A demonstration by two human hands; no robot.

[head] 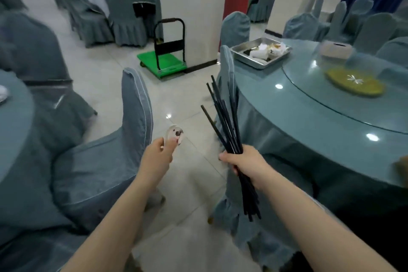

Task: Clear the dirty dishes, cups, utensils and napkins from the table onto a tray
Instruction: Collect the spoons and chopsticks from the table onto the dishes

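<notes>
My right hand (244, 161) grips a bundle of several black chopsticks (223, 115), their tips fanning up and left beside the round table's edge. My left hand (157, 154) pinches a small clear dirty dish (175, 136) over the floor between the chairs. A metal tray (260, 59) sits at the far left rim of the round table (309, 112), holding crumpled napkins and white dishes. Both hands are well short of the tray.
A yellow-green plate (355, 84) lies on the glass turntable, with a white tissue box (336, 49) behind it. Covered chairs (106, 161) flank the aisle. A green trolley (164, 64) stands by the white pillar. Another table (13, 121) is at left.
</notes>
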